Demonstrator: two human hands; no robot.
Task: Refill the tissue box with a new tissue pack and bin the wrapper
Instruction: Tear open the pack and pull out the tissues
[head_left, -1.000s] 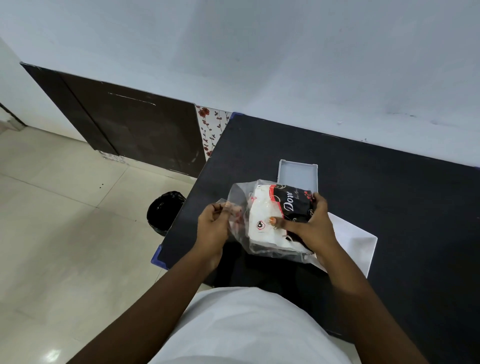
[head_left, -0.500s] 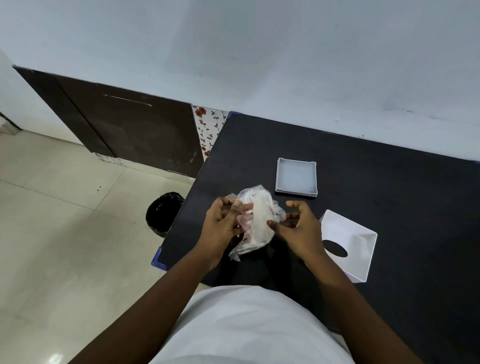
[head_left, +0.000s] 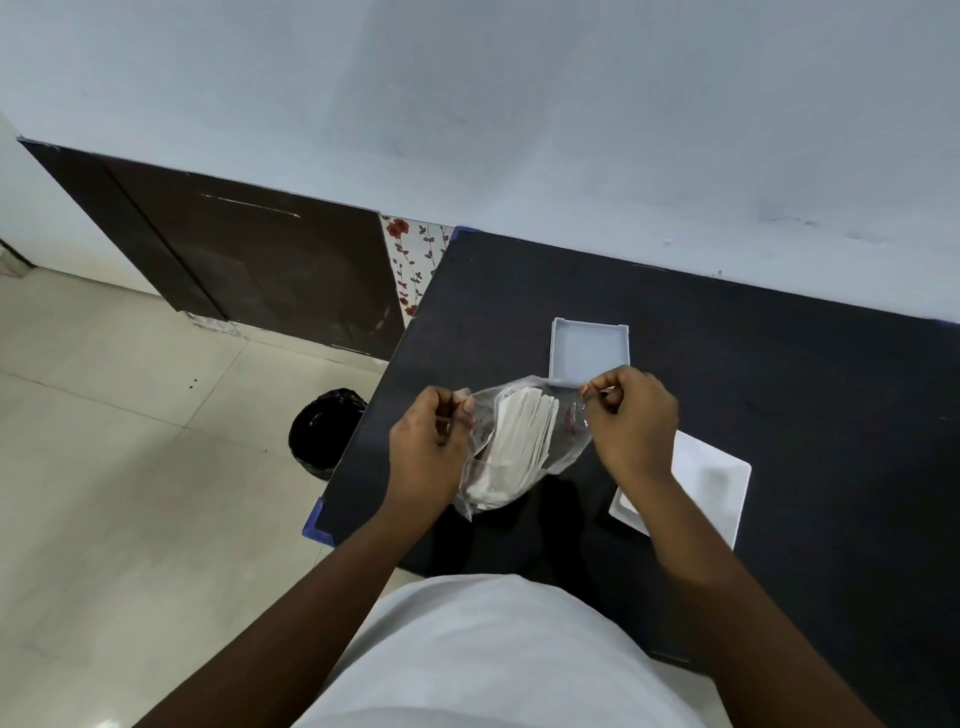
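Note:
A clear plastic wrapper (head_left: 563, 439) with a stack of white tissues (head_left: 519, 441) inside hangs between my hands above the black table (head_left: 779, 374). My left hand (head_left: 428, 452) pinches the wrapper's left edge and my right hand (head_left: 631, 421) pinches its right edge, with the top stretched apart and the tissue edges showing. The white tissue box base (head_left: 589, 351) lies empty just behind the pack. The white lid (head_left: 711, 483) with its hole lies to the right, partly hidden by my right forearm.
A small bin lined with a black bag (head_left: 324, 434) stands on the tiled floor left of the table's near-left corner. A dark wooden panel and a light wall run behind. My white shirt fills the bottom of the view.
The pack has been turned so the printed side no longer shows. My hands have moved apart and now pull the wrapper's two edges outward, exposing the tissue stack.

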